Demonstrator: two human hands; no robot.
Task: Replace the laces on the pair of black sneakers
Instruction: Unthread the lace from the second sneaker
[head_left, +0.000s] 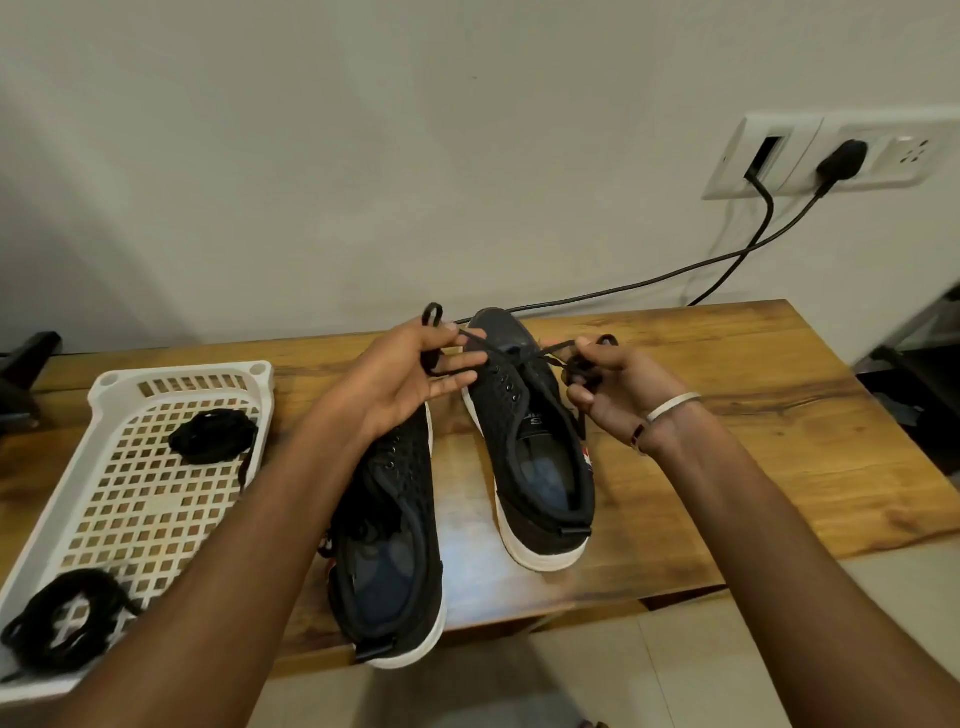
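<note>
Two black sneakers with white soles stand side by side on the wooden table, toes pointing away from me: the left sneaker (397, 551) and the right sneaker (530, 447). A black lace (511, 356) crosses the front eyelets of the right sneaker. My left hand (410, 379) pinches one end of this lace between thumb and fingers, with a loop sticking up behind it. My right hand (618, 389) grips the other end, bunched in its curled fingers. The two ends run taut from the shoe to the hands.
A white perforated plastic tray (150, 499) lies at the left with two bundles of black laces, one at its far side (213, 435) and one at its near corner (67, 618). Black cables (675, 270) run from a wall socket (831, 156) behind the table.
</note>
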